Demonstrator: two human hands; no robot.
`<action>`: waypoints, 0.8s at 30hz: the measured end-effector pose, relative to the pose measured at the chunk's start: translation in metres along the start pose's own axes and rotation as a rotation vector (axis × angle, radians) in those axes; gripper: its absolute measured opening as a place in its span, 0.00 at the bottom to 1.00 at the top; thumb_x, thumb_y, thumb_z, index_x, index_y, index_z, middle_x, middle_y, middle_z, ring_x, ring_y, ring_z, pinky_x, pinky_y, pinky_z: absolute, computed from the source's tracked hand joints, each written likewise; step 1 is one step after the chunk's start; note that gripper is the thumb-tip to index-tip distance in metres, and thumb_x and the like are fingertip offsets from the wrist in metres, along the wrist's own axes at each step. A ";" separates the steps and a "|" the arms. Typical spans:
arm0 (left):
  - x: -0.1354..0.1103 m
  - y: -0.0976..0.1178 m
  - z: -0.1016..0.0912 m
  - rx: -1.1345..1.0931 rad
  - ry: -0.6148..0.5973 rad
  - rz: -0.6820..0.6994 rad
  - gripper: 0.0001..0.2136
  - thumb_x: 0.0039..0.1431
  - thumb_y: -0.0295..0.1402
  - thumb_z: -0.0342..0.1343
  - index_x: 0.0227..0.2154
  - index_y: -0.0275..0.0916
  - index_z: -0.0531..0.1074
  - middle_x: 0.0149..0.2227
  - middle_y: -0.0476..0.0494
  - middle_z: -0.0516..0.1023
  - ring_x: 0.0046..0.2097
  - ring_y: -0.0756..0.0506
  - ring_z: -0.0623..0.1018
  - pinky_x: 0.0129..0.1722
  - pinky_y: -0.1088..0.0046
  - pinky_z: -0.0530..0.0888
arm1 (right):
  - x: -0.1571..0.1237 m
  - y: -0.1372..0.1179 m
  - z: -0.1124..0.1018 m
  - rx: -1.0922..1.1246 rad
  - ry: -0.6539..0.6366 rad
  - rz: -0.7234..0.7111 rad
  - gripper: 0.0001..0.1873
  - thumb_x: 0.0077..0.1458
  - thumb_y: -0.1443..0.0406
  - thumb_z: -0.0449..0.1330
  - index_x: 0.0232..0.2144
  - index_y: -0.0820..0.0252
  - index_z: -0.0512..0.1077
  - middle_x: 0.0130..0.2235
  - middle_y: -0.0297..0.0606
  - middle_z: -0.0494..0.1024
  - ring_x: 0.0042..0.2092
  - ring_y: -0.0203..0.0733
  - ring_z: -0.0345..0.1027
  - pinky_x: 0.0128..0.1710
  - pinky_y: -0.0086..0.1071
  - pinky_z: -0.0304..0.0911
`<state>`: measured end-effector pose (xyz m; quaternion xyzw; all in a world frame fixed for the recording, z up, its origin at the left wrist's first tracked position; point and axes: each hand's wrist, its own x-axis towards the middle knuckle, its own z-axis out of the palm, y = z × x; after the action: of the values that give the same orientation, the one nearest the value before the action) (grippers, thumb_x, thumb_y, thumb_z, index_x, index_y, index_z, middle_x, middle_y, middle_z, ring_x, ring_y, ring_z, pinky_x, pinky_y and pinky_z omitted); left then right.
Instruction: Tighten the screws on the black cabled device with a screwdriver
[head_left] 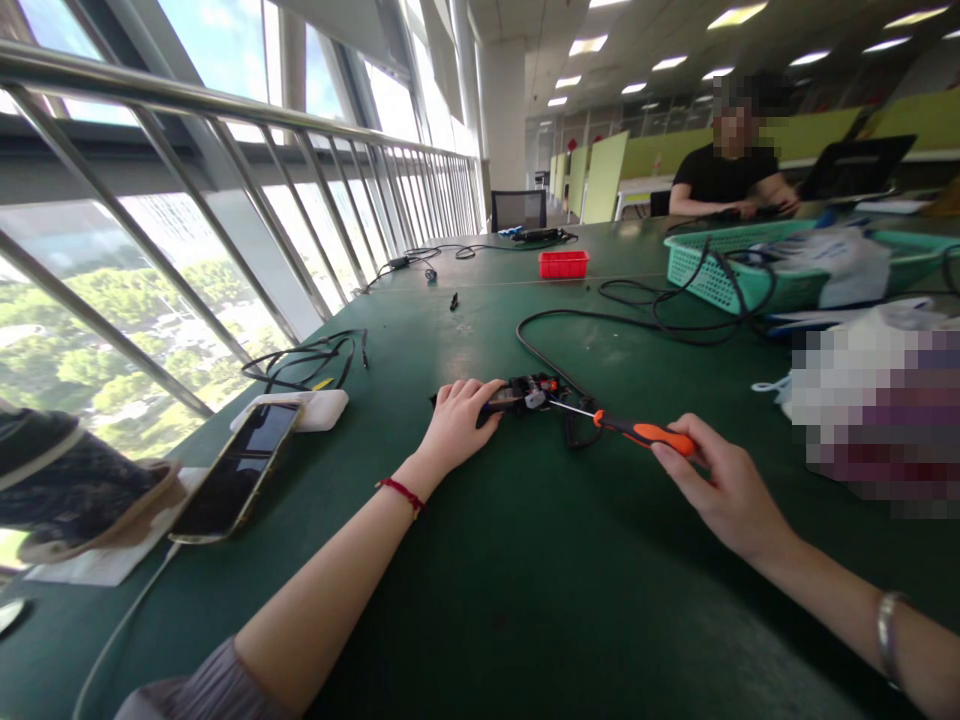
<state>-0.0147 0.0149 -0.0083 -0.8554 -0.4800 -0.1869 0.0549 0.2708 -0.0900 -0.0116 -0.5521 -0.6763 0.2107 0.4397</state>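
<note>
My left hand [463, 420] is closed over the near end of a black corded device [536, 392] that lies on the green table [480, 590]. Some inner parts of this device show, with a bit of red or orange among them; its exact kind I cannot make out. In my right hand [724, 480] is an orange and black screwdriver [649, 432], gripped by the end of its handle. The screwdriver's metal shaft points left, its tip at the device's right part. A black cable loops from the device toward the right.
At left lie a phone [240, 470], a white box [324, 410] and black cables [307, 355]. Farther back are a red tray [564, 265] and a small black piece [454, 300]. A green basket [705, 275] with bags stands at right. Across the table sits a person [727, 175].
</note>
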 end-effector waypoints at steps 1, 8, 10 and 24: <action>0.000 0.000 0.000 -0.001 0.000 0.000 0.20 0.60 0.33 0.48 0.55 0.42 0.63 0.44 0.43 0.72 0.47 0.41 0.68 0.50 0.60 0.62 | 0.000 0.002 0.000 -0.004 -0.018 0.023 0.18 0.59 0.51 0.51 0.24 0.55 0.61 0.18 0.28 0.61 0.18 0.33 0.54 0.18 0.28 0.51; 0.000 0.002 -0.002 -0.015 -0.005 -0.011 0.20 0.60 0.33 0.49 0.55 0.42 0.63 0.44 0.43 0.72 0.47 0.41 0.69 0.50 0.60 0.62 | 0.002 0.023 0.000 -0.082 0.020 0.155 0.29 0.62 0.46 0.41 0.19 0.55 0.63 0.16 0.32 0.64 0.19 0.36 0.59 0.19 0.30 0.53; 0.000 0.002 -0.002 -0.016 -0.010 -0.012 0.20 0.60 0.33 0.48 0.55 0.42 0.63 0.44 0.42 0.72 0.47 0.41 0.69 0.50 0.60 0.62 | 0.002 0.023 0.000 -0.114 0.029 0.175 0.31 0.61 0.45 0.38 0.18 0.55 0.62 0.15 0.33 0.64 0.18 0.37 0.59 0.18 0.31 0.53; 0.000 0.002 -0.001 -0.009 0.001 -0.011 0.20 0.59 0.33 0.49 0.55 0.43 0.64 0.44 0.43 0.72 0.47 0.41 0.69 0.50 0.59 0.63 | 0.001 0.012 0.003 0.119 0.022 0.112 0.12 0.60 0.52 0.51 0.37 0.54 0.61 0.20 0.27 0.62 0.20 0.34 0.55 0.17 0.27 0.52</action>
<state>-0.0137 0.0137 -0.0074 -0.8529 -0.4839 -0.1896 0.0502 0.2756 -0.0845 -0.0220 -0.5643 -0.6258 0.2689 0.4665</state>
